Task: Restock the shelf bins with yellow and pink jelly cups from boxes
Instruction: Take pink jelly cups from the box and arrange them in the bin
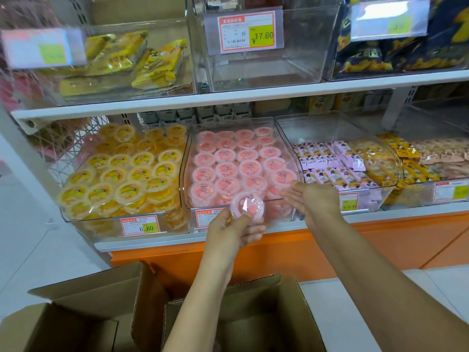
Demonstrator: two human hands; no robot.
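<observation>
Left hand (228, 231) grips one pink jelly cup (247, 208) between thumb and fingers, just in front of the pink bin (281, 212). My right hand (311, 198) is empty with fingers straight, at that bin's front right corner. Yellow bin (106, 224) adjoins on the left. Two open boxes (83, 295) sit below

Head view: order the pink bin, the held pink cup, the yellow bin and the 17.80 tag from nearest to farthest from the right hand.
1. pink bin: the right hand is at its front right corner.
2. pink cup: just to the left, held in the left hand.
3. yellow bin: farther left, same shelf.
4. 17.80 tag: on the shelf above.
</observation>
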